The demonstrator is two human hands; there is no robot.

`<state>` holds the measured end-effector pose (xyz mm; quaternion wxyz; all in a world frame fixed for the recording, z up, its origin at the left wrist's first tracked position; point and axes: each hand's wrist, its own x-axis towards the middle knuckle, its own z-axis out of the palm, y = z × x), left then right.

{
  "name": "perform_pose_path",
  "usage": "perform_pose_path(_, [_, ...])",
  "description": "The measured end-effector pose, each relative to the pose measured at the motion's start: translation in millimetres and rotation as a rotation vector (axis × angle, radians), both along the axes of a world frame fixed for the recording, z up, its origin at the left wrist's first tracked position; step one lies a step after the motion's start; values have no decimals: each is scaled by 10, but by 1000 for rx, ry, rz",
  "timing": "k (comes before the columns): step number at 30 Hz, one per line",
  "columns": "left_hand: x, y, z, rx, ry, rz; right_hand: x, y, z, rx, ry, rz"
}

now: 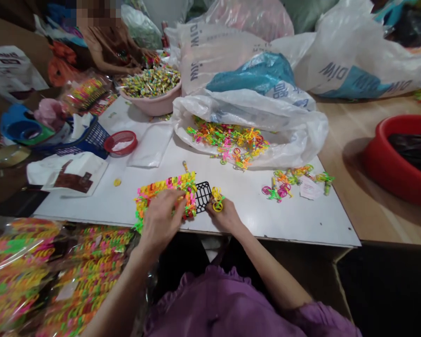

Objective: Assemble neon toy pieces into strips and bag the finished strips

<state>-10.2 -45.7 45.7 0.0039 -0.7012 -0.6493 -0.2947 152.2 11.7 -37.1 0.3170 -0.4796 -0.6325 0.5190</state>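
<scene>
A black plastic grid rack (203,194) lies near the table's front edge, its left part covered by tight rows of bright plastic toys (161,187). Over these rows is my left hand (163,213), thumb and forefinger drawn together; what they pinch is too small to make out. My right hand (226,216) is closed at the rack's bare right end, with a yellow-green toy bicycle (217,201) in its fingers. Its fingertips are partly hidden. More loose toy bicycles (277,187) lie to the right, beside a small paper slip (308,188).
Behind the rack, an open white sack (287,145) spills toys. A pink basin (157,104) of small wrapped pieces stands near another person (108,44). Left are a red basket (126,149) and blue basket (94,135); right, a red tub (389,164). Bagged toys (87,271) sit below left.
</scene>
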Motion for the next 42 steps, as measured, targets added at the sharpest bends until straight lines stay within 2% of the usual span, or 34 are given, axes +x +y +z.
perform_pose_path(3, [110,-130,-220,-65,171,-103,-114,-17,-167,43,-34,14])
perform_pose_path(7, [230,-143,-383,-70,196,-113,-151,-45,-169,239,-246,142])
perform_pose_path(11, [208,-112,-414,-81,146,-139,-112,-39,-94,354,-450,267])
perform_pose_path(15, [193,-97,-443,5,186,-140,-145,0,-20,404,-589,373])
perform_pose_path(20, [170,-132,-459,84,166,-149,-258,-89,-30,405,-724,416])
perform_pose_path(24, [126,-154,-500,133,193,-190,-239,-125,-82,445,-700,419])
perform_pose_path(27, [96,-154,-545,168,172,-195,-51,106,-2,459,-549,563])
perform_pose_path(29, [79,-155,-566,180,143,-182,142,435,139,471,-536,576])
perform_pose_path(30, [71,-157,-572,188,134,-183,240,641,225,490,-599,497])
perform_pose_path(33, [54,-163,-580,210,126,-192,469,1285,447,581,-890,131])
perform_pose_path(34, [51,-164,-582,220,129,-192,515,1462,486,607,-972,90])
perform_pose_path(35, [50,-165,-584,229,135,-191,548,1605,503,627,-1038,93])
perform_pose_path(37, [55,-161,-587,255,157,-179,588,1775,480,680,-1113,200])
perform_pose_path(42, [109,-153,-531,203,261,-164,678,1784,359,814,-1184,441])
